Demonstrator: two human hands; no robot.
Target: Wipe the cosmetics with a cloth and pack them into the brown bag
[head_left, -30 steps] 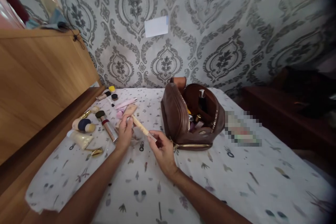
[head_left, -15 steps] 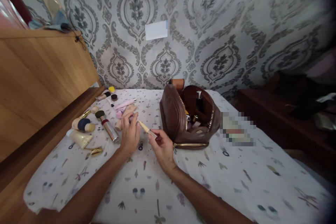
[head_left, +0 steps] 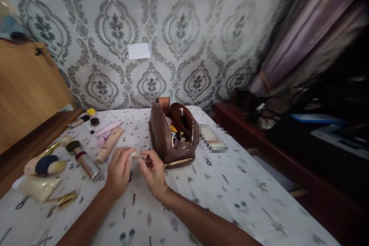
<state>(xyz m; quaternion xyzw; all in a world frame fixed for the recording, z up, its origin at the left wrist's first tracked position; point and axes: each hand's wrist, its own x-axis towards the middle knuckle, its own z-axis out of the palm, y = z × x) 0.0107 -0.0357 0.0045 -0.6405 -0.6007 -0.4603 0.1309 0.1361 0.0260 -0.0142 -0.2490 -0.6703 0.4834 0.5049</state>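
Presumably for finer control, our left hand (head_left: 118, 170) and right hand (head_left: 154, 175) both pinch a small pale tube (head_left: 134, 155), too hidden to name surely, by the open bag's (head_left: 159, 136) left front.

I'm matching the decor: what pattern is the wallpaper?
The wallpaper has grey damask medallions, best seen in the head view.
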